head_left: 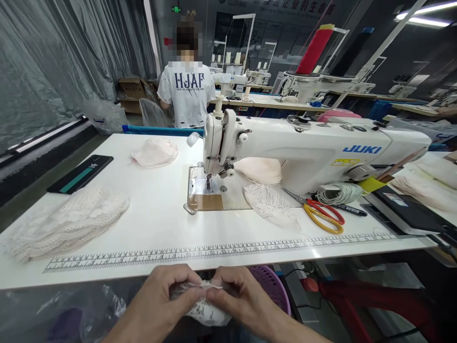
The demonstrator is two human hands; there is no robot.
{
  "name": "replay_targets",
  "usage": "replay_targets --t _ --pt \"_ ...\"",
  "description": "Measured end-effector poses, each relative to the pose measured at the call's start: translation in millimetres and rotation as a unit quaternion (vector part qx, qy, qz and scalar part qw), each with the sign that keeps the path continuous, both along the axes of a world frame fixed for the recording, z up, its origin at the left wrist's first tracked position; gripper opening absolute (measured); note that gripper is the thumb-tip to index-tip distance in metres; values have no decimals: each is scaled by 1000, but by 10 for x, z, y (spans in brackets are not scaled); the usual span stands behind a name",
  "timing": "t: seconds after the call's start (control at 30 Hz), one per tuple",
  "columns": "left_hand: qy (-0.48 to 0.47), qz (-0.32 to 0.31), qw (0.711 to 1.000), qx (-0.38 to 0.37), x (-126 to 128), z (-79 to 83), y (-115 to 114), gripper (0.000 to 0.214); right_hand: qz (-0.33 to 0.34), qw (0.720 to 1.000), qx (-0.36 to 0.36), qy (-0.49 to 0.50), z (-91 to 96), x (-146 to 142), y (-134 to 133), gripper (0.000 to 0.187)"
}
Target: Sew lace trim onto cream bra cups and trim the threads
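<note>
Just off the table's front edge, my left hand and my right hand pinch a piece of white lace fabric between thumbs and fingers. Both thumbs almost meet along its upper edge, and the rest of the cloth bunches below them. Some of the fabric is hidden behind my fingers. Beyond my hands stands a white sewing machine, its needle and presser foot over the metal plate. Pale cut pieces lie under the machine's arm and beside its bed.
A stack of lace pieces lies at left, with another small pile behind it. Red-and-yellow-handled scissors rest right of the machine. A printed ruler strip runs along the front edge. A purple basket sits below. A person is ahead.
</note>
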State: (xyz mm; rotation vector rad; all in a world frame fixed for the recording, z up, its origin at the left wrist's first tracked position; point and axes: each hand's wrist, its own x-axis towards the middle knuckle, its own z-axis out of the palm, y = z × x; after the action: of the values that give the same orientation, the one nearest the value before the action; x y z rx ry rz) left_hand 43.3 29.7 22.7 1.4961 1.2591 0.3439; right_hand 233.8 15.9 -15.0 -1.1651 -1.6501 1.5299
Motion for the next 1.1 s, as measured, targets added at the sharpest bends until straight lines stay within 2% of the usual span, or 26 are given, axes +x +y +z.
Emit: replay_targets --t 0.1,0.17,0.2,0.3,0.4,0.53,0.6,0.67,0.8,0.93,1.0,1.1 --pt "50 -46 996 64 -29 361 446 26 -12 999 32 16 234 -104 265 40" --pt "69 -113 987 90 -20 489 869 24 -18 995 99 -27 320 -120 550 38" --pt "72 -146 982 92 -4 499 1094 23 -18 988 136 -64 332 -99 708 36" --pt "97 -171 976 96 79 344 1692 17 -31 958 225 -174 281 75 1125 27" --pt "122 -180 971 95 177 114 2015 15 -41 919 323 -224 229 302 1333 18" --pt "142 -194 966 95 258 5 2104 16 66 827 491 -264 226 405 1431 21" --pt "148 -202 963 101 282 15 2109 16 110 795 528 -277 196 374 1483 21" --pt "152 -211 959 111 305 27 2127 14 115 778 544 -294 138 337 1529 20" --pt "181 -201 950 159 321 20 2233 8 75 775 550 -302 26 311 1542 23" --pt "238 -121 927 263 288 10 2306 13 37 788 538 -295 -35 289 1496 21" --pt "251 -76 915 308 277 -8 2234 21 15 791 535 -296 -59 267 1477 19" --pt "240 -86 875 412 295 -77 1987 24 0 788 535 -304 -88 246 1453 20"
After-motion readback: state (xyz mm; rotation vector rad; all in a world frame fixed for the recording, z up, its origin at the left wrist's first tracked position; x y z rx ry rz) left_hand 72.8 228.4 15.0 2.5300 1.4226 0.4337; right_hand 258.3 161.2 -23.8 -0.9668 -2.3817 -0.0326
